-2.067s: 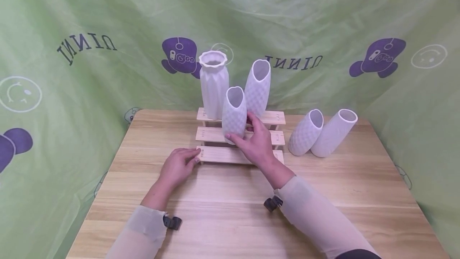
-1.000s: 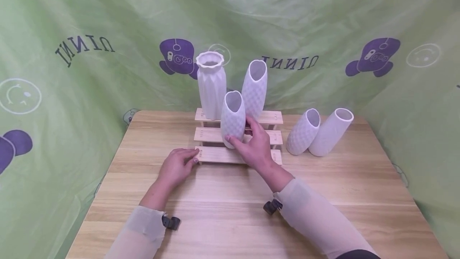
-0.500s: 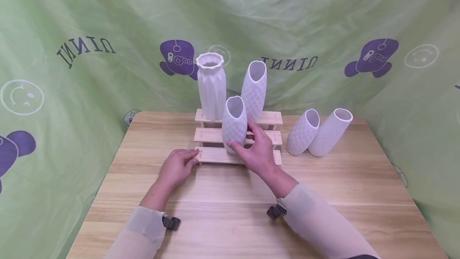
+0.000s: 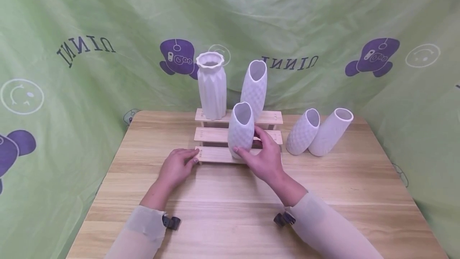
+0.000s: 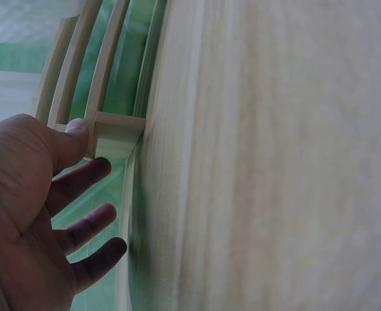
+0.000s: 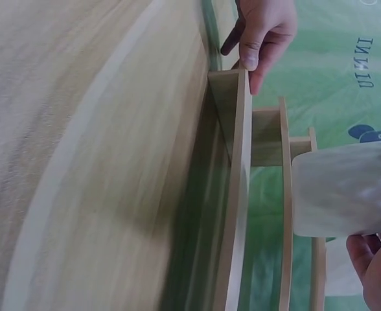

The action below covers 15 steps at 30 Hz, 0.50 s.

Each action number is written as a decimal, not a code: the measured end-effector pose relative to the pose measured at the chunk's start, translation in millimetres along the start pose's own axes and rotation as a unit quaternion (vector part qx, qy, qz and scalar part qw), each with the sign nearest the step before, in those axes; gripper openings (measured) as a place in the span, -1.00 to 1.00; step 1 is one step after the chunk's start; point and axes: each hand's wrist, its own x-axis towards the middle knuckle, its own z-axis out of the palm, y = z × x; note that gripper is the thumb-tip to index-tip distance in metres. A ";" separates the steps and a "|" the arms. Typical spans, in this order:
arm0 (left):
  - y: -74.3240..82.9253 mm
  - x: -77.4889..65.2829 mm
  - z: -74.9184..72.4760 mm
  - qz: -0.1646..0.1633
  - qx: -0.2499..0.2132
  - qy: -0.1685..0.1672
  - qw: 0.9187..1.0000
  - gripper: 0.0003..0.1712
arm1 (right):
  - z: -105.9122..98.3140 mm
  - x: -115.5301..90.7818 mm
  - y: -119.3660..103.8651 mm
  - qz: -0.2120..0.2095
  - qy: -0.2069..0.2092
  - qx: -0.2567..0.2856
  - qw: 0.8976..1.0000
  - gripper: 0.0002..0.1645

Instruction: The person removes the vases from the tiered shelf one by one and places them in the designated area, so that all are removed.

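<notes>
My right hand (image 4: 265,157) grips the lower part of a white vase (image 4: 241,131) with a diamond-textured side and slanted mouth. The vase is upright in front of the three-step wooden stand (image 4: 215,154), overlapping its middle and lowest steps in the head view. In the right wrist view the vase's flat base (image 6: 307,194) shows beside the stand's steps. At the lowest step's left end, my left hand (image 4: 178,167) pinches the board between thumb and index finger; its other fingers (image 5: 90,227) are spread below. On the top step stand a pleated vase (image 4: 213,91) and another diamond-textured vase (image 4: 254,87).
Right of the stand, a short textured vase (image 4: 303,133) and a taller smooth vase (image 4: 330,133) stand side by side on the wooden table (image 4: 223,211). Behind and around the table hangs a green printed curtain (image 4: 305,11).
My right hand has brought the vase down and toward me, then slightly right, from before the middle step to the lowest step. My left hand keeps its place on the stand.
</notes>
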 end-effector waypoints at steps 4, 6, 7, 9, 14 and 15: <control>0.0 -0.6 -0.6 -0.001 0.000 0.000 1.000 -0.55 | -3.3 -4.6 2.4 0.007 -0.002 -0.002 1.000 -0.14; 0.0 -0.8 -0.5 -0.001 0.000 0.001 1.000 -0.55 | -5.2 -6.5 3.2 0.011 -0.004 -0.001 1.000 -0.14; -0.1 -0.8 -0.3 -0.001 0.000 0.002 1.000 -0.56 | -6.3 -7.4 3.7 0.013 -0.005 -0.002 1.000 -0.15; -0.5 -0.6 0.3 0.000 0.000 0.004 1.000 -0.56 | -9.4 -9.1 4.2 0.013 -0.005 -0.002 1.000 -0.14; -1.9 -0.1 0.9 0.009 0.002 0.005 1.000 -0.56 | -18.9 -17.2 6.9 0.016 0.005 -0.013 1.000 -0.13; -2.2 -0.2 0.4 0.009 0.002 0.006 1.000 -0.56 | -20.6 -19.2 8.0 0.017 0.008 -0.018 1.000 -0.12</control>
